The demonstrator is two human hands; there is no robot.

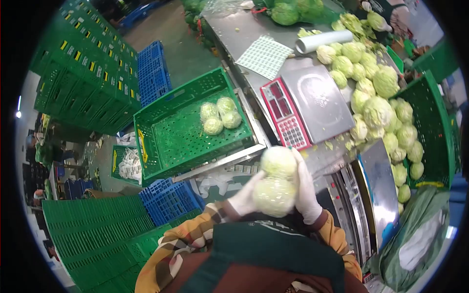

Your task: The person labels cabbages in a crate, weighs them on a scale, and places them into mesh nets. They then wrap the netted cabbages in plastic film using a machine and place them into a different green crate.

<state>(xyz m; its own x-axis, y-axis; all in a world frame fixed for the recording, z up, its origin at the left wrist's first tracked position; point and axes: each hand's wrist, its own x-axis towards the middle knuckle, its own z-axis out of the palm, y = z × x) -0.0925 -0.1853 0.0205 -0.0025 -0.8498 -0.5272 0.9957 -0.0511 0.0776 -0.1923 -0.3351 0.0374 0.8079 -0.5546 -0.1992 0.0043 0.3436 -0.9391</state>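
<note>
A pair of round cabbages [274,196], which look wrapped together in clear film, is held in front of my apron. My left hand [245,198], in a white glove, grips the pair from the left side. My right hand [307,193], also gloved, wraps round its right side. Beyond my hands lies a digital scale with a red keypad [291,129] and a bare steel pan [320,103]. To the left, several film-wrapped cabbages [213,126] sit at the right end of a green crate [166,115].
Loose cabbages [378,112] are heaped right of the scale, by a tilted green crate [430,132]. A label sheet [264,57] and a white roll [325,41] lie behind it. Metal wrapping equipment [354,205] stands at right; stacked green crates [88,68] rise at left.
</note>
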